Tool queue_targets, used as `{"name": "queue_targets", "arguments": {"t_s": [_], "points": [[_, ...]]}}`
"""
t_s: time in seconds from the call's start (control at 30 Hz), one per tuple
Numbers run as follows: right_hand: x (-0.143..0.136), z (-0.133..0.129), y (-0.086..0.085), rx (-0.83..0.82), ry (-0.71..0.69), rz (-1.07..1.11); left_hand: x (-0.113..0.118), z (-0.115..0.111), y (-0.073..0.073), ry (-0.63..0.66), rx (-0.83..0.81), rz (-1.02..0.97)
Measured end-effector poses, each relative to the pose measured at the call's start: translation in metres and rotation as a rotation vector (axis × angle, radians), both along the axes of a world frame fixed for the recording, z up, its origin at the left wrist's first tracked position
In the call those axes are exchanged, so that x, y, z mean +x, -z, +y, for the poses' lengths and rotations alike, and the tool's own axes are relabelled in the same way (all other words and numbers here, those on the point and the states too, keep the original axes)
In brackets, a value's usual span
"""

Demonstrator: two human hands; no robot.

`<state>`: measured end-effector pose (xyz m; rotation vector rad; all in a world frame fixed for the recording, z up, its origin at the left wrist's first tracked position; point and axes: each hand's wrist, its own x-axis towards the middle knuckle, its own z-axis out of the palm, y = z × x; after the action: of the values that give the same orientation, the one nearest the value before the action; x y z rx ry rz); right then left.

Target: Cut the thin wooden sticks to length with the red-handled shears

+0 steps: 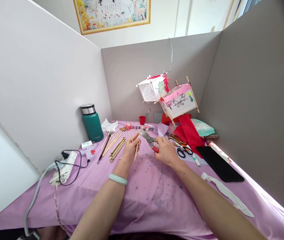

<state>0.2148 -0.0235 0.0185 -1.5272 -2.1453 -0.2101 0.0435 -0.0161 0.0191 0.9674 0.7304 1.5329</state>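
Observation:
My left hand, with a pale green bangle at the wrist, is closed around thin wooden sticks. My right hand grips a pair of pliers with red handles. The metal jaws reach left to the upper end of a stick; whether they bite on it is too small to tell. Left of my left hand lie several thicker bamboo sticks and some thin pale sticks. Scissors with black handles rest to the right of my right hand.
A green bottle, glue gun and power strip stand left. Two decorated lanterns hang at the back above a red cup and paint pots. Red cloth, a black phone and a white glove-like cloth lie right.

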Motion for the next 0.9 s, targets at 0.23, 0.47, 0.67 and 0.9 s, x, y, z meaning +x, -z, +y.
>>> {"name": "queue_targets", "arguments": {"t_s": [0.23,0.47,0.67,0.9], "points": [[0.0007,0.001,-0.0003,-0.013,0.004,-0.031,0.0003,-0.0008,0.0012,-0.027,0.008,0.018],[0.001,0.0035,-0.0008,-0.086,0.062,-0.048,0.0005,0.0022,0.0045,-0.034,0.002,0.043],[-0.0017,-0.0009,-0.0011,-0.058,0.019,-0.039,0.0003,0.0043,0.0054,-0.059,0.013,0.047],[-0.0011,0.0049,0.0046,-0.079,0.039,-0.051,0.0009,0.0045,0.0077,-0.08,0.041,0.085]]}}
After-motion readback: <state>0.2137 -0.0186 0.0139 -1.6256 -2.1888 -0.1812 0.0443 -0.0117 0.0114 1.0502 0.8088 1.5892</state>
